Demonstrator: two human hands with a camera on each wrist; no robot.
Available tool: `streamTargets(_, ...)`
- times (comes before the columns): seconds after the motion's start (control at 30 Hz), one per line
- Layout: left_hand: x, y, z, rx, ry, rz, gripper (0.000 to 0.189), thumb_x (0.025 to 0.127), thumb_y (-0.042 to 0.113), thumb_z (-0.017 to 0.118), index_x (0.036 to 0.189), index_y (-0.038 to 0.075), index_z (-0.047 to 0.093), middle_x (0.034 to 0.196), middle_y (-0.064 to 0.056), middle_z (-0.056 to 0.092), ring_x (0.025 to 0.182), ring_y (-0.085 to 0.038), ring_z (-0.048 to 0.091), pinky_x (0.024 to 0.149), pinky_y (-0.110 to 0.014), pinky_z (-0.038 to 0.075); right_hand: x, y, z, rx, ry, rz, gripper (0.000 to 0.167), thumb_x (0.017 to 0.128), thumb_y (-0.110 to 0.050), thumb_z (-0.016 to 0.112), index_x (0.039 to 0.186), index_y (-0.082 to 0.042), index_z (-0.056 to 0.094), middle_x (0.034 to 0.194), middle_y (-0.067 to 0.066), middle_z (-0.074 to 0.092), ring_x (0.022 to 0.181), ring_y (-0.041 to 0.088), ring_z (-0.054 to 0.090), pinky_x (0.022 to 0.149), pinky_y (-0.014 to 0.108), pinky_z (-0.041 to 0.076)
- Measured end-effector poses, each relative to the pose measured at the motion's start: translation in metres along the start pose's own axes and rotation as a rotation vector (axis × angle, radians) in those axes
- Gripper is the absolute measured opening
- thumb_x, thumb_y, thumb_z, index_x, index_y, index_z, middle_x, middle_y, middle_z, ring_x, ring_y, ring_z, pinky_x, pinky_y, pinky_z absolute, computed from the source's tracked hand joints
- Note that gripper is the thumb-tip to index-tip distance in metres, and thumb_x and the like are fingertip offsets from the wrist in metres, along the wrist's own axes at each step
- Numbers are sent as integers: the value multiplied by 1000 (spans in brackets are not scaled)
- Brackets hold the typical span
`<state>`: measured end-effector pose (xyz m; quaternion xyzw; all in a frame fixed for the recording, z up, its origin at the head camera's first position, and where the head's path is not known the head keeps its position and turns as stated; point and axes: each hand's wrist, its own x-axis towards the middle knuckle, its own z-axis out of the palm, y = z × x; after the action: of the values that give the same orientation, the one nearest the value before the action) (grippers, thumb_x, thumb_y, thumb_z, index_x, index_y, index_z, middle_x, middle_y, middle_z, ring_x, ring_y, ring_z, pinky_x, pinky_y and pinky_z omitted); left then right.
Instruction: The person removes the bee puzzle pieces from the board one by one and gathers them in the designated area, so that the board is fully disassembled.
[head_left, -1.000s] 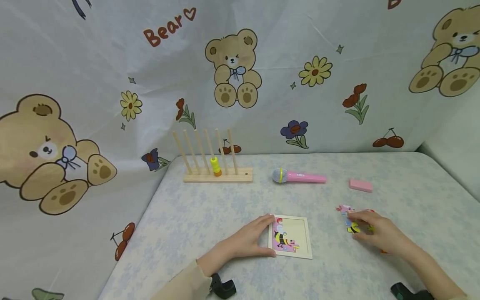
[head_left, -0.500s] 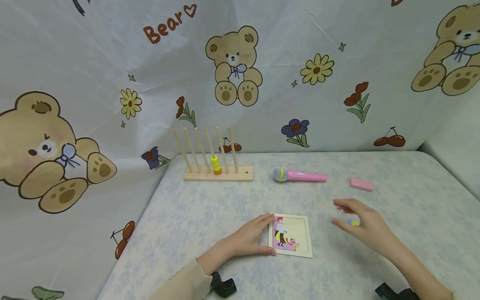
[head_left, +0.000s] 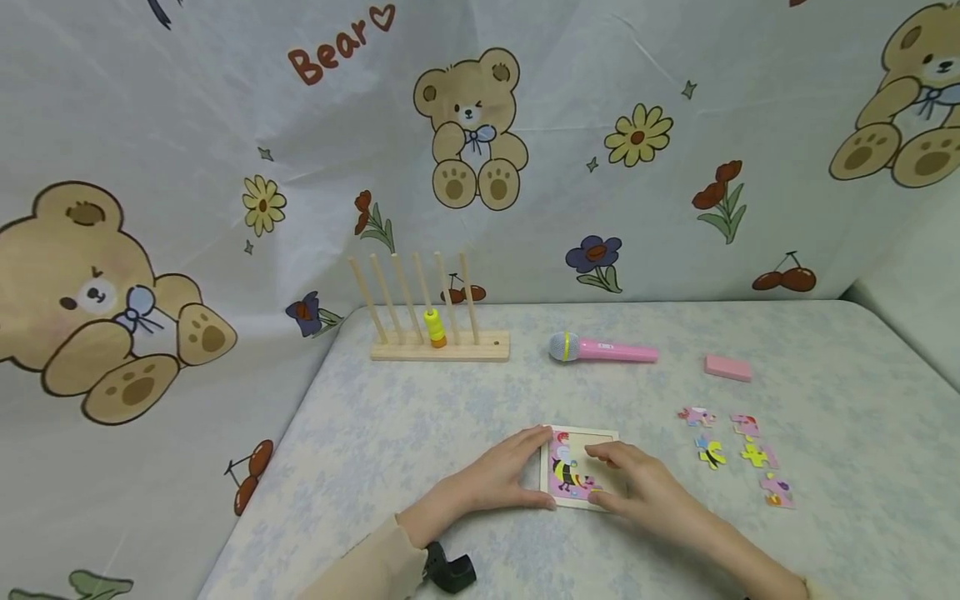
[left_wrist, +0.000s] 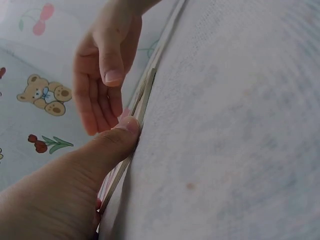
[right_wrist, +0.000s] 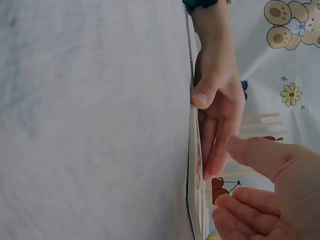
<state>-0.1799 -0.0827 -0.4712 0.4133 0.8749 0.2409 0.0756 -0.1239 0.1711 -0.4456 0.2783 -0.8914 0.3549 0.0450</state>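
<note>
In the head view, a shallow white-rimmed puzzle frame (head_left: pixel 585 431) lies flat on the table, its left and lower part filled by a pink bee picture (head_left: pixel 564 475). My left hand (head_left: pixel 491 477) grips the frame's left side, thumb at the near corner and fingers toward the far one. The left wrist view shows that thumb (left_wrist: pixel 122 131) pressed on the frame edge. Over the frame's right side hovers my right hand (head_left: pixel 660 493), thumb and fingers apart around bare backing, holding nothing. Its parted fingers (right_wrist: pixel 250 202) also show in the right wrist view.
Several loose puzzle pieces lie right of the frame, including a bee-striped one (head_left: pixel 709 452) and a yellow one (head_left: pixel 756 453). Farther back are a pink block (head_left: pixel 727 367), a pink toy microphone (head_left: pixel 615 351) and a wooden peg stand (head_left: pixel 472 346). A bear-print cloth (head_left: pixel 337 167) hangs behind.
My right hand has left the loose pieces at the right and moved left to the frame, uncovering those pieces. My left hand has kept its hold on the frame.
</note>
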Motion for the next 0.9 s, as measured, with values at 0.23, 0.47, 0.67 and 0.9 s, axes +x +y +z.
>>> streamTargets(0.23,0,-1,0,0,-6,-10,94,80,55,67,149,7,25,152,-7,26,140,-17,20,111,-32,22,-3,4,2,-45,15,-17,42,78,-16,78,116,-6,63,112,1,62,103,21,56,84,41,49)
streamTargets(0.47,0,-1,1,-3,1,0,94,81,54,68,149,6,25,152,-8,26,139,-18,21,111,-32,23,-4,8,6,-43,10,-66,34,78,-15,78,110,-11,67,106,-4,64,97,14,57,81,35,50)
streamTargets(0.67,0,-2,2,-8,6,10,94,80,52,69,149,6,24,152,-9,26,139,-18,21,111,-32,22,-5,8,7,-43,36,-96,30,78,-9,77,107,-12,69,101,-7,65,94,12,58,79,34,51)
streamTargets(0.9,-1,-2,2,-7,7,8,94,80,52,69,149,6,25,152,-9,26,139,-18,21,111,-31,22,-3,9,12,-35,43,-53,32,76,-9,78,106,-12,69,103,-9,64,98,11,57,84,37,50)
